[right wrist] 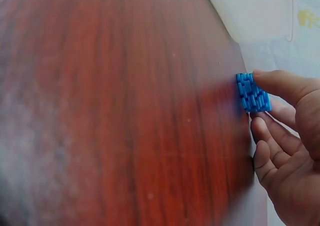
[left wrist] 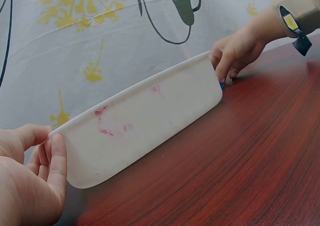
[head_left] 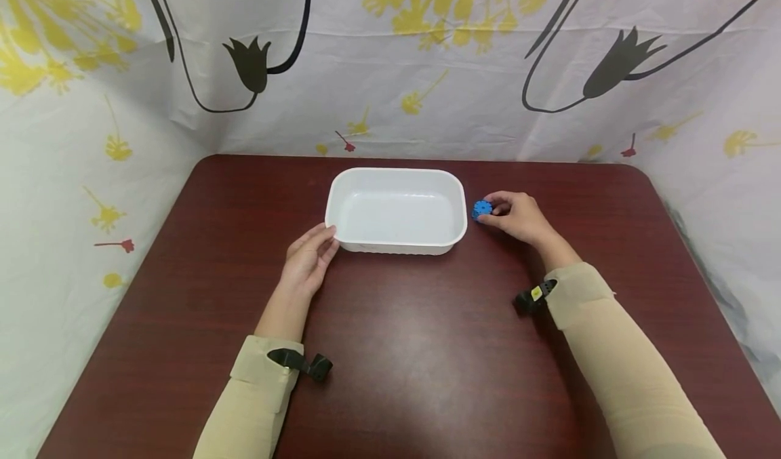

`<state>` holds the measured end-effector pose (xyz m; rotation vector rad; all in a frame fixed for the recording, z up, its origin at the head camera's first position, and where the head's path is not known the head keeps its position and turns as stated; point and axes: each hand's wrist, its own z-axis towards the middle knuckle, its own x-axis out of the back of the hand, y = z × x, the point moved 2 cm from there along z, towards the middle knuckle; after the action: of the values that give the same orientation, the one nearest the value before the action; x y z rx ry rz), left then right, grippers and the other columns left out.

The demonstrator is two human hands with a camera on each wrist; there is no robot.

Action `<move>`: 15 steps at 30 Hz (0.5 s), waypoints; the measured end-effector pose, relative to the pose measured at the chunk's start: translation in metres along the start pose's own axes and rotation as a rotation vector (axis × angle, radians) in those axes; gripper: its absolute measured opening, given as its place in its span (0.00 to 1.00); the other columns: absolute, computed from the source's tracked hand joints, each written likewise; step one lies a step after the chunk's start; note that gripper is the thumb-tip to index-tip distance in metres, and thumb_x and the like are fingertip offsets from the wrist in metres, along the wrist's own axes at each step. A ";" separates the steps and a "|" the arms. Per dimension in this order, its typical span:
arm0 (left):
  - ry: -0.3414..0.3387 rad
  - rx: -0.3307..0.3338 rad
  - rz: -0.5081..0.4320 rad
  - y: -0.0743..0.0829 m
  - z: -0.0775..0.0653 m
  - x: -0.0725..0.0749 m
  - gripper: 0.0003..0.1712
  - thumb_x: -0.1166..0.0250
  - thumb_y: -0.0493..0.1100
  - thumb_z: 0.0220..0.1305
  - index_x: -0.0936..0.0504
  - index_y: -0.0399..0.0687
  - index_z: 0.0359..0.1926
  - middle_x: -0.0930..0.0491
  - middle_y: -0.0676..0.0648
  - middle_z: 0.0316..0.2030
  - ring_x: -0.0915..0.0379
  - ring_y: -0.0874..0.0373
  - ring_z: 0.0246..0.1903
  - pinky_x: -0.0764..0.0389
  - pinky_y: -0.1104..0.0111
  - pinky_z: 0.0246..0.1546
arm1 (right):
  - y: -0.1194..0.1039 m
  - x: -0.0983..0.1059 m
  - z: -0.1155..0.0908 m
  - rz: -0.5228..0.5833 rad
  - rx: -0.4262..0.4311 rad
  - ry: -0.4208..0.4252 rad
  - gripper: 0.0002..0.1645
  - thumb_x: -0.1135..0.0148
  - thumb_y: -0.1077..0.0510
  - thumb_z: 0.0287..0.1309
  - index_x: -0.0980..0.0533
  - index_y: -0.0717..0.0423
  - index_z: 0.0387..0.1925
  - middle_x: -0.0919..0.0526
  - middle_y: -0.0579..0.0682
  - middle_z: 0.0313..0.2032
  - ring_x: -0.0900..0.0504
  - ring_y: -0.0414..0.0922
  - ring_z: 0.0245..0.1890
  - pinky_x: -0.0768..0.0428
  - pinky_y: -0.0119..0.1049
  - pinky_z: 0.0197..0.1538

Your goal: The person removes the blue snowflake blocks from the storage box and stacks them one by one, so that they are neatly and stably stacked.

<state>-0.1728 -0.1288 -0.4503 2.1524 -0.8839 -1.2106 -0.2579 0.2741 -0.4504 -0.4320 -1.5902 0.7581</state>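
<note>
A white rectangular plastic tub (head_left: pixel 399 249) with rounded corners stands on the table's far half. My left hand (head_left: pixel 308 259) holds its near left corner, the thumb over the rim and the fingers against the outer wall. Faint pink smudges mark the tub's side (left wrist: pixel 130 131) in the left wrist view. Just right of the tub, my right hand (head_left: pixel 518 216) pinches a small stack of blue notched plastic discs (right wrist: pixel 253 93) between thumb and fingers, close over the table. From the head the top disc (head_left: pixel 483 207) looks round with a toothed edge.
The dark red-brown wooden table (head_left: pixel 415 350) has rounded far corners. A white cloth (head_left: pixel 427 106) with yellow and grey flower prints hangs behind it and along both sides. Black straps with small devices (head_left: pixel 302 362) sit on both beige sleeves (head_left: pixel 616 350).
</note>
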 end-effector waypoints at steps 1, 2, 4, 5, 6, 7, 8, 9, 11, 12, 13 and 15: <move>-0.002 0.000 -0.002 0.000 0.000 0.000 0.11 0.35 0.28 0.66 0.24 0.42 0.46 0.20 0.50 0.32 0.21 0.63 0.31 0.14 0.78 0.40 | 0.000 0.000 0.001 -0.004 0.000 -0.001 0.30 0.26 0.51 0.59 0.23 0.64 0.57 0.15 0.62 0.42 0.19 0.52 0.42 0.21 0.31 0.40; -0.001 0.000 -0.003 0.000 0.000 0.000 0.11 0.35 0.28 0.66 0.24 0.42 0.45 0.20 0.50 0.32 0.21 0.63 0.30 0.14 0.78 0.40 | 0.000 0.000 0.001 -0.007 -0.001 -0.002 0.31 0.25 0.51 0.59 0.23 0.64 0.57 0.16 0.62 0.43 0.19 0.52 0.43 0.21 0.32 0.40; -0.001 -0.002 -0.002 0.000 0.000 0.000 0.10 0.35 0.28 0.66 0.24 0.42 0.45 0.20 0.50 0.32 0.21 0.63 0.30 0.14 0.78 0.40 | -0.001 -0.001 0.002 -0.014 -0.003 -0.002 0.32 0.25 0.51 0.58 0.23 0.65 0.58 0.16 0.62 0.43 0.19 0.52 0.43 0.21 0.34 0.41; -0.001 -0.004 0.000 0.000 0.000 0.000 0.10 0.35 0.28 0.66 0.24 0.42 0.44 0.20 0.50 0.31 0.21 0.63 0.30 0.14 0.78 0.40 | -0.001 -0.001 0.002 -0.018 -0.002 -0.002 0.32 0.25 0.52 0.58 0.23 0.65 0.58 0.16 0.63 0.43 0.19 0.52 0.43 0.21 0.35 0.41; -0.001 -0.004 0.003 0.000 0.000 -0.001 0.10 0.35 0.28 0.66 0.24 0.42 0.44 0.20 0.50 0.31 0.21 0.63 0.30 0.14 0.78 0.40 | -0.001 -0.001 0.002 -0.021 0.000 -0.001 0.32 0.25 0.52 0.58 0.23 0.65 0.58 0.16 0.63 0.43 0.19 0.52 0.43 0.20 0.35 0.41; -0.002 -0.006 0.004 0.000 0.000 -0.001 0.10 0.36 0.28 0.66 0.25 0.42 0.44 0.20 0.50 0.31 0.21 0.64 0.30 0.14 0.78 0.40 | -0.001 -0.002 0.002 -0.023 0.001 -0.002 0.31 0.25 0.53 0.58 0.23 0.66 0.58 0.16 0.63 0.42 0.19 0.53 0.42 0.20 0.35 0.41; -0.001 -0.008 0.007 0.000 0.000 -0.001 0.10 0.36 0.28 0.66 0.25 0.41 0.44 0.20 0.50 0.31 0.21 0.64 0.29 0.14 0.78 0.40 | -0.002 -0.002 0.003 -0.023 0.002 -0.002 0.31 0.25 0.53 0.58 0.23 0.66 0.58 0.16 0.63 0.42 0.19 0.52 0.42 0.20 0.35 0.41; -0.004 -0.009 0.009 0.000 -0.001 -0.001 0.10 0.36 0.28 0.67 0.26 0.41 0.45 0.20 0.51 0.31 0.21 0.64 0.29 0.14 0.78 0.40 | -0.002 -0.002 0.003 -0.024 0.004 -0.002 0.31 0.25 0.53 0.58 0.23 0.66 0.57 0.16 0.63 0.42 0.19 0.52 0.42 0.20 0.35 0.40; -0.005 -0.013 0.015 0.000 -0.001 -0.001 0.10 0.37 0.28 0.67 0.26 0.41 0.45 0.20 0.51 0.31 0.21 0.64 0.29 0.15 0.78 0.39 | -0.002 -0.002 0.003 -0.025 0.006 -0.003 0.30 0.25 0.54 0.58 0.23 0.66 0.57 0.15 0.63 0.41 0.19 0.52 0.42 0.21 0.35 0.40; -0.007 -0.014 0.016 0.000 -0.001 -0.001 0.10 0.37 0.28 0.67 0.26 0.41 0.45 0.20 0.51 0.31 0.22 0.64 0.29 0.15 0.78 0.39 | -0.003 -0.002 0.003 -0.024 0.007 -0.003 0.30 0.25 0.54 0.58 0.23 0.66 0.57 0.15 0.63 0.41 0.19 0.52 0.42 0.21 0.35 0.40; -0.007 -0.014 0.016 0.000 -0.001 -0.001 0.10 0.37 0.28 0.67 0.27 0.41 0.46 0.20 0.51 0.31 0.22 0.64 0.29 0.15 0.79 0.39 | -0.003 -0.002 0.003 -0.026 0.007 -0.003 0.30 0.24 0.54 0.58 0.23 0.66 0.57 0.15 0.62 0.41 0.19 0.52 0.41 0.21 0.35 0.40; -0.007 -0.015 0.017 0.000 -0.001 -0.001 0.11 0.37 0.28 0.67 0.27 0.41 0.46 0.20 0.51 0.31 0.22 0.65 0.30 0.15 0.79 0.39 | -0.003 -0.003 0.003 -0.025 0.008 -0.004 0.30 0.24 0.54 0.58 0.23 0.66 0.57 0.15 0.62 0.41 0.19 0.52 0.41 0.21 0.35 0.40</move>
<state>-0.1721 -0.1278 -0.4491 2.1262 -0.8914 -1.2135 -0.2597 0.2697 -0.4505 -0.4043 -1.5929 0.7466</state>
